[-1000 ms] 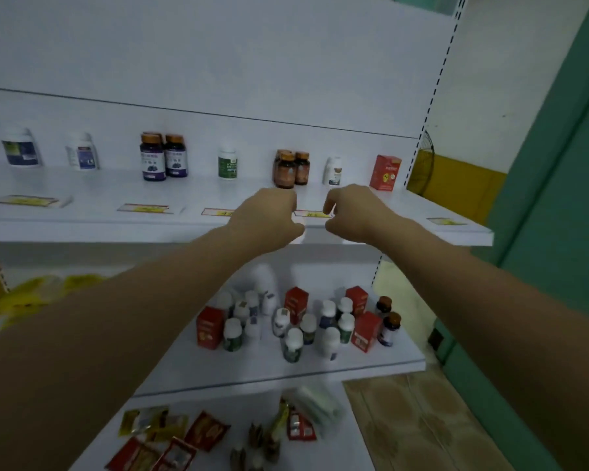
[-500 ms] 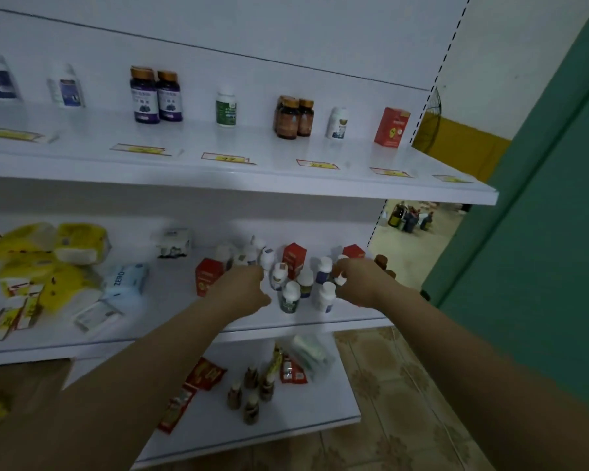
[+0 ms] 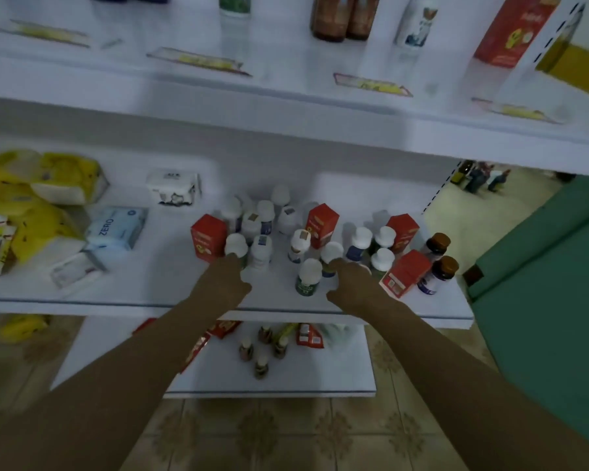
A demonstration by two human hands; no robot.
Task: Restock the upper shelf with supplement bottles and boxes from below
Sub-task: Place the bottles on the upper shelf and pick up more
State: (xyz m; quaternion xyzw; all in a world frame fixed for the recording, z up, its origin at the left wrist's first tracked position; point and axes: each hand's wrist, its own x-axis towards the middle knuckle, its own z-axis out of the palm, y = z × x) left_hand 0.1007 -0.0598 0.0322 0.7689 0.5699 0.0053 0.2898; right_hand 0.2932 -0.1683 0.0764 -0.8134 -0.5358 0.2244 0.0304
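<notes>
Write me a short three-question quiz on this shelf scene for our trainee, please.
1. How many red boxes stand on the middle shelf?
2. True or false: the left hand and right hand reach among white-capped bottles.
3. The two brown-capped bottles stand at the cluster's: A left end, B right end, C centre.
Key: 1 four; 2 true; 3 B.

Bottles (image 3: 262,248) and red boxes (image 3: 208,239) stand packed together on the middle shelf (image 3: 170,287); bare shelf runs along its front and left toward the tissue packs (image 3: 116,227).
</notes>
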